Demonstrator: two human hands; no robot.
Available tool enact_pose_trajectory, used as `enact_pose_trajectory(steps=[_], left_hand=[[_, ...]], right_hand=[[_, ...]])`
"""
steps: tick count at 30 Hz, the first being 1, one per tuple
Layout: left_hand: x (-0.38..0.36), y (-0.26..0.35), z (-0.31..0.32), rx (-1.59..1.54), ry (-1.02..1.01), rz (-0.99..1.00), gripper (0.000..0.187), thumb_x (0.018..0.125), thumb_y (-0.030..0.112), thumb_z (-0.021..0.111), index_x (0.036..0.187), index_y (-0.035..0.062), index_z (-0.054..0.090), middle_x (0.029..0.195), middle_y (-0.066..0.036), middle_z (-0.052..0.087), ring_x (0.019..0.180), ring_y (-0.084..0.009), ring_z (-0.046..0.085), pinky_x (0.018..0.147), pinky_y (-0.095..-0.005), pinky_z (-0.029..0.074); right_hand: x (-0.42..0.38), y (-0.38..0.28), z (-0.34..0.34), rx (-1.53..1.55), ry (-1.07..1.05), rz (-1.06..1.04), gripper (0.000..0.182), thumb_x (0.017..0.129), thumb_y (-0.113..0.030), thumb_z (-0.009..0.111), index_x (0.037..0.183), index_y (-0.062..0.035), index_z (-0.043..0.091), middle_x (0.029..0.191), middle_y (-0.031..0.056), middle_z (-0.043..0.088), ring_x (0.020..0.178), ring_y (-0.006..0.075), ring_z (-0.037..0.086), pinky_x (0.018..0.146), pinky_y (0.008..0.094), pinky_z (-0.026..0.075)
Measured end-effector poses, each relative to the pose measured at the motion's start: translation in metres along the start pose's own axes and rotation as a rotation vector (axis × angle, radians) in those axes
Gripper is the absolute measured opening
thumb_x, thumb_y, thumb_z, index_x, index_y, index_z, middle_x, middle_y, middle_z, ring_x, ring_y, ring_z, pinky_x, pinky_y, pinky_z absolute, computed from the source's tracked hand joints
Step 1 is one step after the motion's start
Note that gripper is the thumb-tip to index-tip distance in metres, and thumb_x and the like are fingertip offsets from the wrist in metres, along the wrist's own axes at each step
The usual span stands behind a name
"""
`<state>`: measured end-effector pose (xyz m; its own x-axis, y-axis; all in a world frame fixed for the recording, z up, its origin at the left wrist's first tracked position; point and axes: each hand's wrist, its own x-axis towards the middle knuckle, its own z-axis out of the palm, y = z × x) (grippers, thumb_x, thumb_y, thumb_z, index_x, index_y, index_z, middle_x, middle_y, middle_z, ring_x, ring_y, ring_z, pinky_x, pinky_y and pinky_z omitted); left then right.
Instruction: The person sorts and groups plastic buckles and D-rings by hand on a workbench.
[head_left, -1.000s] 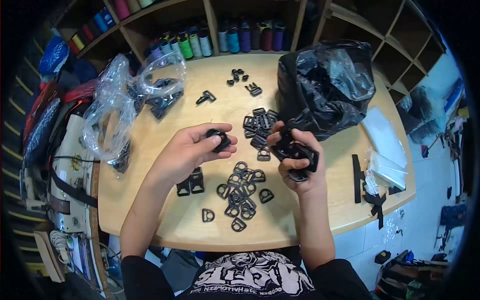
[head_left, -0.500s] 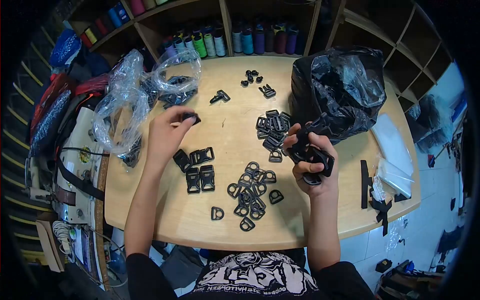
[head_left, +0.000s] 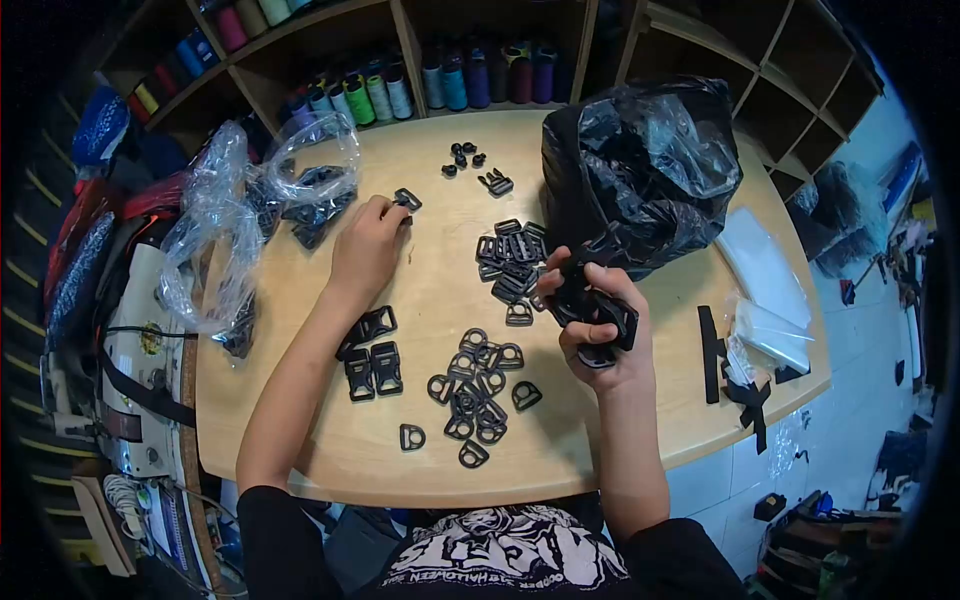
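Note:
My left hand (head_left: 370, 245) is closed in a pinch over the table, its fingertips on a small black plastic piece mostly hidden by them. Right at those fingertips lies a black plastic snap hook (head_left: 407, 198), partly covered. Cupped and raised, my right hand (head_left: 612, 325) grips several black plastic buckle pieces (head_left: 590, 300); their exact kind is hard to make out. Below my left wrist sit several side-release buckles (head_left: 386, 368), one partly behind the forearm. Black D-rings (head_left: 490, 382) form a loose pile in the middle. Strap sliders (head_left: 515, 246) are heaped left of my right hand.
A black plastic bag (head_left: 640, 180) stands at back right. Small black fittings (head_left: 462, 157) and a buckle prong half (head_left: 496, 182) lie at the back. Clear bags (head_left: 215, 250) lie left; plastic sheets (head_left: 765, 280) and black straps (head_left: 709, 355) right. Thread spools (head_left: 362, 102) fill the shelf behind.
My left hand has moved forward with its small black piece, from above the side-release buckles to the snap hook. My right hand keeps its hold. The whole view has shifted slightly.

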<state>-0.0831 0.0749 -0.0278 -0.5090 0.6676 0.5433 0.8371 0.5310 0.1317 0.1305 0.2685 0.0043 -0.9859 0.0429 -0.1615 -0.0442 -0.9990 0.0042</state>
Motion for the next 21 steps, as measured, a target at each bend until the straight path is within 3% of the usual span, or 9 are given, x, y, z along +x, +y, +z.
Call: enact_pose_trajectory(steps=[7,15,19,21], left_hand=[[-0.021,-0.003,-0.001,-0.013,-0.074,-0.055,0.02,0.082,0.014,0.065,0.099,0.0034,0.062,0.095,-0.01,0.06,0.077,-0.0287,0.063,0.067,-0.0374,0.05],[-0.029,-0.01,-0.011,0.146,-0.135,-0.256,0.023,0.083,0.018,0.063,0.1,0.0027,0.063,0.096,-0.012,0.061,0.086,-0.0313,0.062,0.073,-0.0402,0.051],[-0.02,-0.011,-0.012,0.192,-0.023,-0.252,0.028,0.084,0.023,0.064,0.102,0.0016,0.062,0.098,-0.012,0.061,0.088,-0.0312,0.062,0.074,-0.04,0.051],[-0.006,-0.017,-0.004,0.126,0.079,-0.173,0.036,0.082,0.029,0.065,0.104,0.0002,0.062,0.101,-0.012,0.061,0.093,-0.0287,0.061,0.076,-0.04,0.051]], right_hand=[[-0.002,-0.005,-0.002,0.002,-0.012,-0.047,0.023,0.086,-0.003,0.054,0.106,0.0047,0.047,0.107,0.0107,0.054,0.098,0.0189,0.052,0.032,0.0147,0.046],[-0.003,-0.004,0.002,0.018,-0.013,-0.012,0.022,0.086,-0.004,0.054,0.106,0.0035,0.048,0.107,0.0106,0.054,0.098,0.0196,0.052,0.032,0.0145,0.045],[-0.001,-0.005,-0.001,0.084,-0.017,0.057,0.022,0.086,-0.003,0.053,0.107,-0.0021,0.049,0.107,0.0115,0.054,0.097,0.0208,0.052,0.032,0.0152,0.046],[-0.004,-0.002,0.001,0.041,0.032,-0.025,0.022,0.086,-0.002,0.053,0.108,-0.0038,0.049,0.107,0.0116,0.054,0.097,0.0212,0.053,0.033,0.0156,0.046]])
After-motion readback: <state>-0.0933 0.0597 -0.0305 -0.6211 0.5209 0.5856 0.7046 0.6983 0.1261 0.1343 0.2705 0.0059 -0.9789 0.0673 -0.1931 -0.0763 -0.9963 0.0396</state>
